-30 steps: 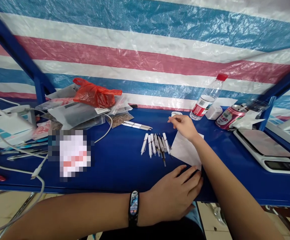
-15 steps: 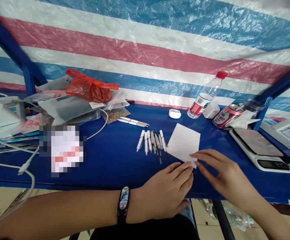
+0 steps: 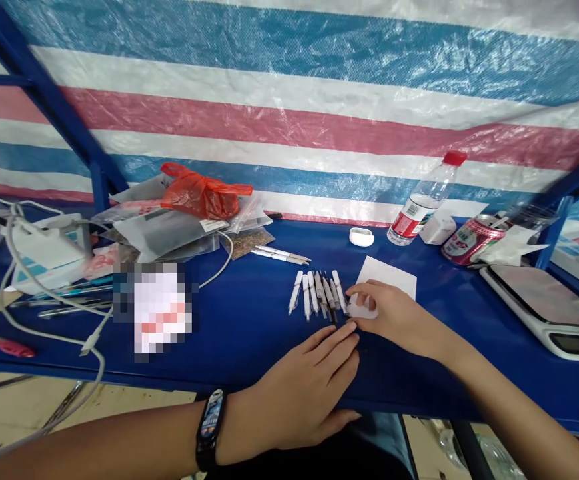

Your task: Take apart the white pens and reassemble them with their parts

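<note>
Several slim white and grey pen-like pieces (image 3: 312,295) lie in a row on the blue table (image 3: 249,333), some with thin dark tips. My left hand (image 3: 309,380), a black band on its wrist, rests flat just in front of the row, fingers stretched out and holding nothing visible. At the right end of the row is my right hand (image 3: 394,317), fingers bent and thumb apart from the index finger. It partly covers a sheet of white paper (image 3: 394,271), a pale part of which shows between the fingers. Whether those fingers touch the last piece is unclear.
Two pens (image 3: 282,255) and a white case (image 3: 362,237) lie behind the row. To the right stand a red-capped bottle (image 3: 419,207), a tilted can (image 3: 472,239) and a scale (image 3: 549,307). Plastic bags (image 3: 202,193) and white cables (image 3: 96,353) occupy the left.
My right hand has moved left from the paper's near corner to the row's right end. My left hand has drawn back left, off the paper. The view has shifted slightly.
</note>
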Motion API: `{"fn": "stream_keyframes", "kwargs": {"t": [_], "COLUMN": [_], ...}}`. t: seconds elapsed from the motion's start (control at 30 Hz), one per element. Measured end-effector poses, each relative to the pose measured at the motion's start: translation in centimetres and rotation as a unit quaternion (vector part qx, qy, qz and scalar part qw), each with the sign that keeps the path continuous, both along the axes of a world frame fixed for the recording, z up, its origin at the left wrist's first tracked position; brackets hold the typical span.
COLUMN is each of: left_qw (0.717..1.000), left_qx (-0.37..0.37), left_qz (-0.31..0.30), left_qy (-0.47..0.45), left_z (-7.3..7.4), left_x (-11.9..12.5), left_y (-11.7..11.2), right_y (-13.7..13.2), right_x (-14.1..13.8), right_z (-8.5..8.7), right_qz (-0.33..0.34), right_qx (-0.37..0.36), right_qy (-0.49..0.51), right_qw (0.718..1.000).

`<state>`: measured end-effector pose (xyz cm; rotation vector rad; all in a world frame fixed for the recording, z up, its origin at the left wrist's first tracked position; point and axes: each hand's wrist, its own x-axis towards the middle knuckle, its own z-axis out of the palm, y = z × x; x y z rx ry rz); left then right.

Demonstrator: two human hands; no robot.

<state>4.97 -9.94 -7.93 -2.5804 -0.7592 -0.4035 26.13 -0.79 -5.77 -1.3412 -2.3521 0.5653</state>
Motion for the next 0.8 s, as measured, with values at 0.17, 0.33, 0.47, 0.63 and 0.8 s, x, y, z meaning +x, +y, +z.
{"fn": "stream_keyframes", "kwargs": {"t": [0.17, 0.33, 0.47, 0.63, 0.8], "left_qw": [0.997, 0.991, 0.985, 0.978, 0.963], "left_qx": [-0.064, -0.116, -0.144, -0.157, -0.207], "left_qz": [0.006, 0.008, 0.019, 0.028, 0.034], "left_qy": [-0.043, -0.065, -0.098, -0.134, -0.167], "left_z": [0.2, 0.4, 0.4, 0.1, -0.5], "left_x": [-0.7, -1.1, -1.3, -1.5, -1.7], "left_y": [0.2, 0.4, 0.6, 0.9, 1.3], "right_y": [0.5, 1.0, 0.9, 0.5, -0.6], "right_x": [-0.6, -0.9, -0.9, -0.4, -1.4], "right_z": [0.6, 1.0, 1.2, 0.8, 1.5], "right_qz": [-0.033, -0.038, -0.037, -0.019, -0.035], "right_qx": [-0.06, -0.076, -0.092, -0.051, 0.027], "right_qy": [0.03, 0.03, 0.003, -0.022, -0.116], "right_qw": [0.997, 0.996, 0.995, 0.998, 0.992]}}
